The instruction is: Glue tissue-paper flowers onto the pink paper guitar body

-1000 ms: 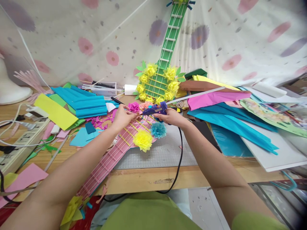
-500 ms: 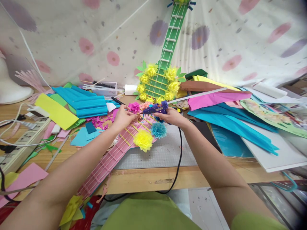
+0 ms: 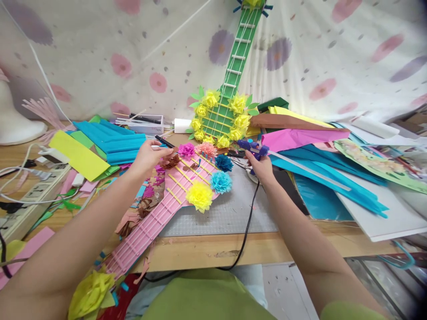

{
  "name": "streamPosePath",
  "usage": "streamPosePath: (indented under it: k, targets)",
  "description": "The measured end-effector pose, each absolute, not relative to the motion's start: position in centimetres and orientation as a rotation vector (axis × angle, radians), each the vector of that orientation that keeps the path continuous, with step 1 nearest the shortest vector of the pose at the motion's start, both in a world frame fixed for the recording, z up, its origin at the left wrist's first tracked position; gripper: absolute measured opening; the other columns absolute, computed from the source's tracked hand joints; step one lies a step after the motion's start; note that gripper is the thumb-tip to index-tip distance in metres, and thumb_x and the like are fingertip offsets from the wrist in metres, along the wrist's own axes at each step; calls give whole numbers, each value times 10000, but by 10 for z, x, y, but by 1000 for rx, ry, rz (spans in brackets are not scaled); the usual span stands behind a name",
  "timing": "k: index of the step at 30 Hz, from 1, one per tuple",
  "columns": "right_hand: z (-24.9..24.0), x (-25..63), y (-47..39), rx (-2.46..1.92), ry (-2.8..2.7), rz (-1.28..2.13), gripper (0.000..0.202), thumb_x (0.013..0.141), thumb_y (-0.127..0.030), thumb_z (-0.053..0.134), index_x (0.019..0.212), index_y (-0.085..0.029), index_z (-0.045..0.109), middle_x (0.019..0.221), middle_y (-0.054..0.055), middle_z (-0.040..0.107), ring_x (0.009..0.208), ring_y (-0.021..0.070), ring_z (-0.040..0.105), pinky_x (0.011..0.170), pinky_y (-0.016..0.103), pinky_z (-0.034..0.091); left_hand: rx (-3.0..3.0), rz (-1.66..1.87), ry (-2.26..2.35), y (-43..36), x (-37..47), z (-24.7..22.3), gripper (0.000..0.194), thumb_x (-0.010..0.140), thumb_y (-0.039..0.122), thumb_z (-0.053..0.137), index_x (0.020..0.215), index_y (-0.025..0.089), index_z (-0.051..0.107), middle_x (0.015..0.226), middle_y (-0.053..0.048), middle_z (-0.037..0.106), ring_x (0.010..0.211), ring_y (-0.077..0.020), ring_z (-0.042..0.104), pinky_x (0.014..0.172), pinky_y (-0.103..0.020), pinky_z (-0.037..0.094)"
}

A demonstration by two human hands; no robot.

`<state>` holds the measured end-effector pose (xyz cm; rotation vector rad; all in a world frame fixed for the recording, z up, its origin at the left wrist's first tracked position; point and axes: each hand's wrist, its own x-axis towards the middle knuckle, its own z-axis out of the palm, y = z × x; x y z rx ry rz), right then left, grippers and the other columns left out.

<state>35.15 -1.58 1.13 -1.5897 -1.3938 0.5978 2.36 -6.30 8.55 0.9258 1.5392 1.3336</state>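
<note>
A pink paper guitar lies slantwise with its body on the grey cutting mat. Around its body are magenta, coral, dark blue, light blue, yellow and brown flowers. My left hand is closed at the body's upper left, its fingertips at the brown flower. In my right hand, right of the guitar, is a purple glue gun with a long white glue stick in its back, its nozzle pointing left.
A green paper guitar with yellow flowers leans at the back. Coloured paper sheets lie to the right, folded blue paper to the left. A power strip sits far left. The gun's black cable crosses the table edge.
My left hand has moved left, from over the guitar body to its edge, where the brown flower now shows. My right hand has drawn the glue gun away to the right.
</note>
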Motion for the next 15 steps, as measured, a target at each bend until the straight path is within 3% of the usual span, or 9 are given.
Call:
streamPosePath:
  k: [4, 7, 15]
  targets:
    - [-19, 350, -14, -1765, -1542, 529, 491, 722, -580, 567, 911, -137, 666, 898, 130, 691, 889, 281, 633, 788, 380, 464, 955, 1331, 1586, -69, 14, 94, 415, 566, 103, 757, 816, 197, 439, 649, -1, 637, 597, -155, 638, 513, -222, 447]
    - [-30, 342, -11, -1792, -1638, 534, 526, 759, -571, 532, 1012, -128, 656, 946, 135, 683, 924, 284, 624, 798, 389, 464, 941, 1294, 1639, -74, 8, 95, 400, 565, 104, 743, 811, 200, 442, 626, -6, 631, 589, -163, 633, 482, -215, 424]
    - [-28, 340, -16, -1880, -1800, 235, 454, 748, -542, 548, 939, -135, 612, 974, 165, 644, 1028, 311, 543, 917, 420, 383, 849, 1263, 1650, -76, -13, 77, 387, 562, 83, 722, 806, 195, 444, 647, -7, 634, 569, -123, 601, 496, -204, 439]
